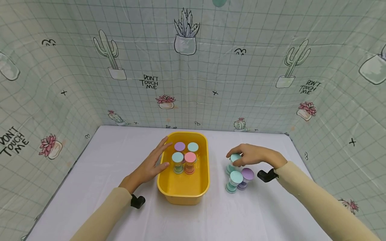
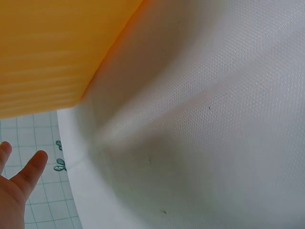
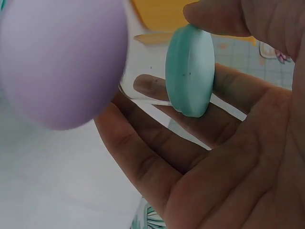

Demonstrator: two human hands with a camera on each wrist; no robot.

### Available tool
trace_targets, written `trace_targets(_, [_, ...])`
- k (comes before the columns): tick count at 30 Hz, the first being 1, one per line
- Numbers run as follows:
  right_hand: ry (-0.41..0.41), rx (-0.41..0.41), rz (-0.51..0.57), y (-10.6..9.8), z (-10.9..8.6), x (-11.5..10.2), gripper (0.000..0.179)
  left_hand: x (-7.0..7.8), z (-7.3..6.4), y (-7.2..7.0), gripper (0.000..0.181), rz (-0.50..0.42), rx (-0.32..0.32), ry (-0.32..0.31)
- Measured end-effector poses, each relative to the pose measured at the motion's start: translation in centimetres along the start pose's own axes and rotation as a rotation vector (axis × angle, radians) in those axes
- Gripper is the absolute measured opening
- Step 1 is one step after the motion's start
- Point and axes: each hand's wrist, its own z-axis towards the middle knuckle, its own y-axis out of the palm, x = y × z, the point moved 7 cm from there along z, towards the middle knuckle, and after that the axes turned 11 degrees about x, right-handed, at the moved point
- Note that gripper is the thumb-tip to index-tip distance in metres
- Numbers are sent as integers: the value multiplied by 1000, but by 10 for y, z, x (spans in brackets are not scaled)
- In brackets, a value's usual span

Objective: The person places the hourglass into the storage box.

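My right hand (image 1: 251,154) grips a teal-capped sand timer (image 1: 235,158) at its top, thumb on one side and fingers round the other. In the right wrist view the teal cap (image 3: 190,71) shows between thumb and fingers, above a clear body. Close by stand another teal-capped timer (image 1: 236,178) and a purple-capped timer (image 1: 248,174). With fingers spread, my left hand (image 1: 148,167) rests at the left rim of a yellow bin (image 1: 184,197). Inside the bin several timers stand upright: purple (image 1: 179,146), light blue (image 1: 193,147), teal (image 1: 177,157) and pink (image 1: 190,157).
A white cloth-covered table (image 1: 120,150) lies under everything. Behind and at both sides hangs a grid-patterned curtain (image 1: 211,67) with cactus drawings. Black wrist cameras sit on my left wrist (image 1: 138,202) and right wrist (image 1: 267,175).
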Motion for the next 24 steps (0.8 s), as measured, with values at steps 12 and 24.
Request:
trace_targets(12, [-45,16,-25,-19,-1,-20,46,-2,0,0,71,-2,3,12])
trace_targets(24, [-61,59,-63,-52,-1,-53,47,-2,0,0,70,-19,2,15])
